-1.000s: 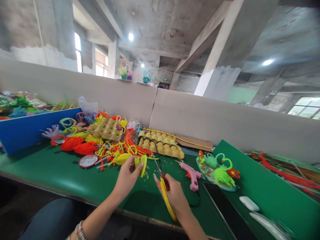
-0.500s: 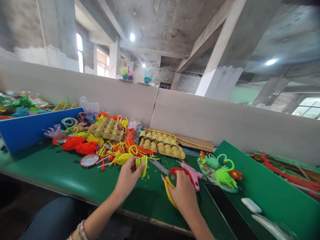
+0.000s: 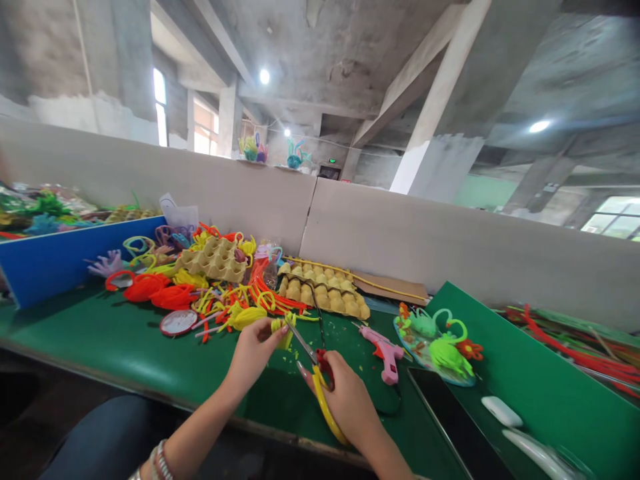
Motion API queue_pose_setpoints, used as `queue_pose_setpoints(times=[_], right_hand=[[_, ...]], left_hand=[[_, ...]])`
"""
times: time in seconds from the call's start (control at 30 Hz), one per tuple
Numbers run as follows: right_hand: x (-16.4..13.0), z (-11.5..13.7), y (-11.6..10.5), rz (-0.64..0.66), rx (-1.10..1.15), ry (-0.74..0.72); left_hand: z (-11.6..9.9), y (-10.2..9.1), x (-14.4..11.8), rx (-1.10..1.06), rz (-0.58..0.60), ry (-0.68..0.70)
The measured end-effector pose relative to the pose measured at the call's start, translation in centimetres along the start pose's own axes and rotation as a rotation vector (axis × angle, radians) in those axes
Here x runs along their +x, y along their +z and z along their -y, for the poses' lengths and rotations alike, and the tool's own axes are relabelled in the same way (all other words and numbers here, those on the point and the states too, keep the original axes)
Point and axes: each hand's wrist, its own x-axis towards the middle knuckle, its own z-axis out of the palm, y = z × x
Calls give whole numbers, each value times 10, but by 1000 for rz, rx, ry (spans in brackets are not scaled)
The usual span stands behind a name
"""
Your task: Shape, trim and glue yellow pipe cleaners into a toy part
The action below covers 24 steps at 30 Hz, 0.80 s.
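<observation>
The left hand [image 3: 254, 348] pinched the yellow, fuzzy looped bundle [image 3: 285, 341]; right of the bundle, the right hand [image 3: 347, 397] gripped yellow-and-red-handled metal scissors [image 3: 313, 359]. Blade slippage risked nicking the left hand.

Green-surfaced desk [image 3: 150, 367]. Left hand [image 3: 254, 353]: fingers [image 3: 275, 341] gripping a compact bundle of fuzzy yellow strips [image 3: 285, 342]. Right hand [image 3: 349, 393]: metal scissors with yellow-and-red handles [image 3: 318, 379], blade tips at the bundle. Nearby: pink plastic glue gun [image 3: 383, 348]; black rectangular phone [image 3: 453, 417]; tan moulded-pulp egg trays [image 3: 325, 298]; bright-green fuzzy swan figure [image 3: 450, 357].
</observation>
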Motion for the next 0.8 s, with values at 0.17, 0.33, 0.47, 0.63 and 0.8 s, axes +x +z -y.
queue_pose_setpoints(times=[0.17, 0.33, 0.47, 0.63, 0.8], right_hand=[[2, -4, 2, -43, -28, 28], [2, -6, 2, -46, -41, 65], [1, -6, 0, -47, -55, 71], [2, -6, 0, -67, -120, 48], [1, -7, 1, -87, -136, 8]], left_hand=[[-5, -1, 2, -102, 39, -38], [-14, 1, 0, -133, 98, -17], [-11, 1, 1, -140, 76, -26], [-8, -1, 1, -42, 27, 32], [-10, -4, -2, 87, 94, 115]])
